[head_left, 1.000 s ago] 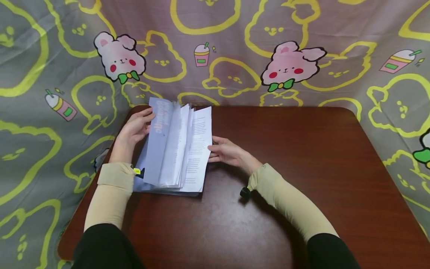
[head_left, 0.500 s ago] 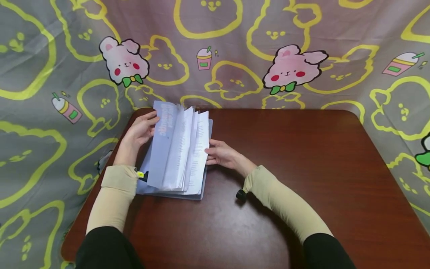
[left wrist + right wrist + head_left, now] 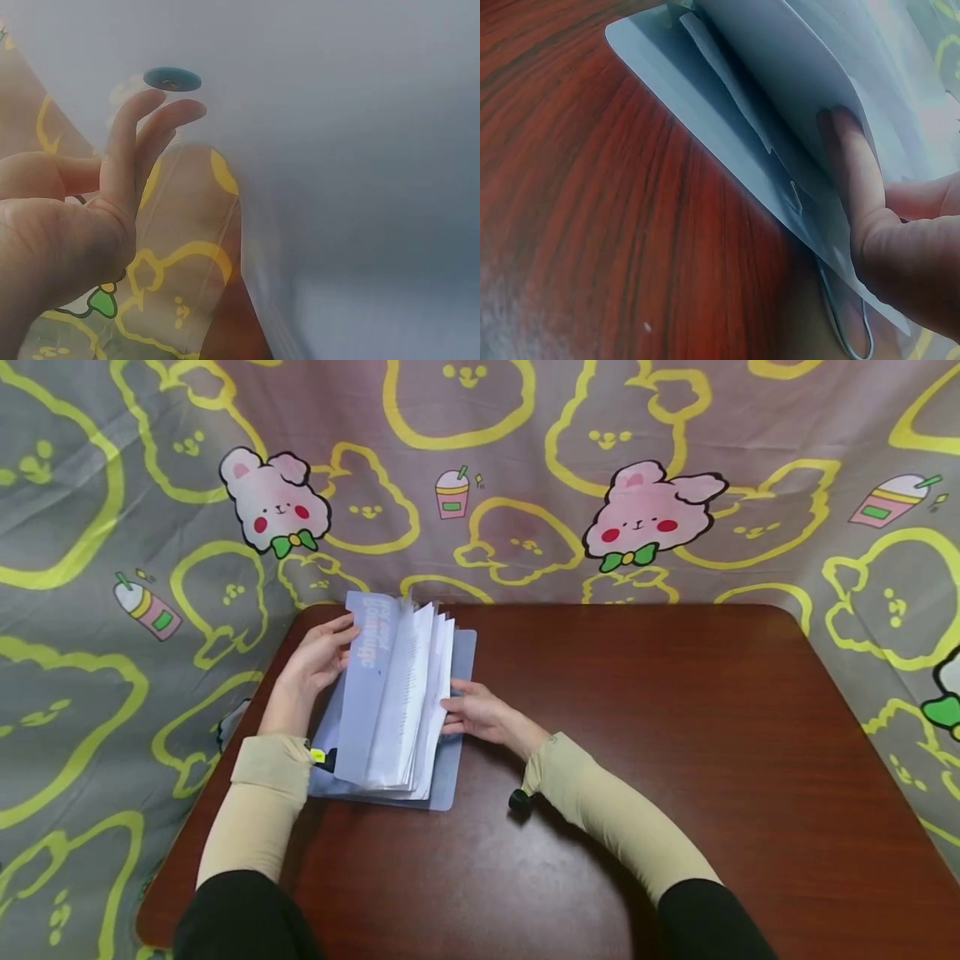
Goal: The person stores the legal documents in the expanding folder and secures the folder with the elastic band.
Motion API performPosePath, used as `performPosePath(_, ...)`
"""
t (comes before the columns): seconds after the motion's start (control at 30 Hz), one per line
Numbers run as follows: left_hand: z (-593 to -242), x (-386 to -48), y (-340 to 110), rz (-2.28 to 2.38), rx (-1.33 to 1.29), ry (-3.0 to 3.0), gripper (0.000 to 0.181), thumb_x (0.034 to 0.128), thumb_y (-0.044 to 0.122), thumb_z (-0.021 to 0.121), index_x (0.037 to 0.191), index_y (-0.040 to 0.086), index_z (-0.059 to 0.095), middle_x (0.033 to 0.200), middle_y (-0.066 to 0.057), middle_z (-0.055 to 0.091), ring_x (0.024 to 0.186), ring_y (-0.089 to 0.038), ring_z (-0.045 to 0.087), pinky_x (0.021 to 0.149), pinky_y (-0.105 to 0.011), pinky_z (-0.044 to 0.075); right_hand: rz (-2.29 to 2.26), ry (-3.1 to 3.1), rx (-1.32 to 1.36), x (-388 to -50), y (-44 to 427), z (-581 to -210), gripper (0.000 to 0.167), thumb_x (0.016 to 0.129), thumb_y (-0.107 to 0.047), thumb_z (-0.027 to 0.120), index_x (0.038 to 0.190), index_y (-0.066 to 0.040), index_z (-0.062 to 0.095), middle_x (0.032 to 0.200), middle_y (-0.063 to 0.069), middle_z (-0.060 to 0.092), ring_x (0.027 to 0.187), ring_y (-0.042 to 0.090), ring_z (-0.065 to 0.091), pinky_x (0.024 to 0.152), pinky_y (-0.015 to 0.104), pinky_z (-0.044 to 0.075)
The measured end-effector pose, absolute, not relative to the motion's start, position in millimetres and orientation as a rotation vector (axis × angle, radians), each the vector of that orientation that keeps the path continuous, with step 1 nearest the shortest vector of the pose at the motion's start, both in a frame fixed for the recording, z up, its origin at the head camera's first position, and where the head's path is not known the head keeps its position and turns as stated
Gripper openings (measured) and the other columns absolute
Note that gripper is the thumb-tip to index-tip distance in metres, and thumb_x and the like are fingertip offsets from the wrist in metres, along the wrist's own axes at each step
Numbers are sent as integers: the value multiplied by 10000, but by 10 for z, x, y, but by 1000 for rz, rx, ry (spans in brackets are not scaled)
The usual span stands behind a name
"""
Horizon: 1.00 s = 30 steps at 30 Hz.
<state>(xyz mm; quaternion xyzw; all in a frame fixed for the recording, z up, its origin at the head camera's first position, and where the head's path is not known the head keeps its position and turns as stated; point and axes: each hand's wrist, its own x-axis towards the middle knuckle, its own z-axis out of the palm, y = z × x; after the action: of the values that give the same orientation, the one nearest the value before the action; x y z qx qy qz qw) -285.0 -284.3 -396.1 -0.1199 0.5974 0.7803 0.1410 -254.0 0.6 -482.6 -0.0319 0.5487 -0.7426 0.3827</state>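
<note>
A translucent blue document folder [image 3: 463,777] lies opened at the left of the table, its printed front cover [image 3: 363,693] raised. My left hand [image 3: 311,660] pinches the cover's left edge. In the left wrist view, its fingertips [image 3: 196,111] meet the cover's outer face beside a round teal button [image 3: 172,79]. From the right, my right hand [image 3: 480,712] grips the lifted paper sheets [image 3: 420,718], thumb on one side and fingers on the other. The right wrist view shows those fingers [image 3: 859,172] under the sheets, above the back cover [image 3: 641,41].
The dark reddish-brown table [image 3: 637,760] extends to the right of the folder. A grey cloth curtain [image 3: 517,435] with cartoon rabbits stands behind and along both sides. A thin looped cord [image 3: 859,345] hangs at the folder's edge in the right wrist view.
The right hand has moved left with the sheets, swinging them toward the front cover, so more of the back cover shows. The left hand has hardly moved relative to the folder.
</note>
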Motion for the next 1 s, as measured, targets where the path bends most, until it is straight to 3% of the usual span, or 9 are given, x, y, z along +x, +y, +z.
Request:
performPosePath(0.1, -3965, -2838, -2834, 2264, -347, 1717, 718, 1172, 65, 451, 1783, 123, 78, 862, 28, 762, 559, -88, 686, 494, -183, 531, -1898, 1394, -69, -2540, -28, -4836, 616, 1146, 23, 439, 1733, -45, 266, 1614, 374, 495, 1477, 488, 535, 969, 379, 670)
performPosePath(0.2, -3971, -2826, -2815, 2268, -339, 1714, 722, 1171, 65, 453, 1782, 121, 71, 846, 31, 746, 540, -83, 662, 475, -179, 511, -1908, 1382, -60, -2538, -58, -4844, 661, 1138, 34, 445, 1749, -46, 206, 1611, 370, 499, 1446, 467, 574, 1156, 513, 564)
performPosePath(0.3, -3986, -2813, -2790, 2260, -328, 1736, 720, 1169, 68, 461, 1780, 105, 81, 824, 39, 723, 510, -68, 620, 447, -165, 467, -1917, 1376, -43, -2533, -88, -4853, 693, 1127, 48, 455, 1754, -45, 176, 1572, 341, 552, 1223, 344, 754, 1217, 564, 489)
performPosePath(0.4, -4002, -2801, -2773, 2250, -325, 1772, 718, 1165, 76, 473, 1777, 91, 97, 832, 52, 704, 493, -52, 584, 437, -150, 437, -1918, 1378, -37, -2527, -113, -4858, 696, 1124, 52, 454, 1754, -40, 171, 1548, 309, 573, 1010, 209, 778, 1224, 564, 483)
performPosePath(0.5, -4011, -2790, -2766, 2243, -331, 1799, 721, 1163, 84, 486, 1776, 92, 106, 874, 59, 679, 489, -47, 560, 441, -145, 426, -1917, 1373, -36, -2527, -130, -4859, 710, 1127, 52, 442, 1761, -43, 136, 1597, 330, 530, 1179, 306, 765, 1237, 566, 468)
performPosePath(0.63, -4034, -2785, -2761, 2238, -331, 1827, 713, 1162, 85, 490, 1773, 84, 123, 935, 74, 668, 470, -38, 533, 439, -138, 431, -1918, 1363, -44, -2527, -152, -4870, 715, 1125, 54, 430, 1762, -43, 120, 1585, 328, 528, 1476, 436, 550, 1255, 582, 439)
performPosePath(0.8, -4050, -2784, -2747, 2235, -333, 1841, 702, 1161, 84, 491, 1769, 73, 140, 962, 83, 671, 437, -33, 509, 432, -136, 431, -1909, 1376, -71, -2529, -161, -4903, 650, 1117, 62, 425, 1733, -28, 237, 1394, 221, 622, 1343, 364, 658, 1251, 594, 449)
performPosePath(0.87, -4057, -2784, -2739, 2227, -334, 1854, 702, 1159, 86, 495, 1768, 69, 145, 1031, 79, 644, 433, -28, 506, 433, -133, 429, -1907, 1379, -81, -2531, -154, -4918, 624, 1116, 68, 418, 1718, -23, 278, 1435, 259, 619, 1315, 359, 673, 1245, 600, 454)
performPosePath(1.0, -4063, -2780, -2723, 2218, -334, 1869, 705, 1157, 92, 502, 1766, 67, 148, 1118, 83, 588, 431, -18, 503, 432, -126, 430, -1907, 1370, -98, -2533, -148, -4937, 619, 1111, 79, 397, 1713, -15, 291, 1607, 355, 503, 1446, 441, 574, 1244, 607, 448)
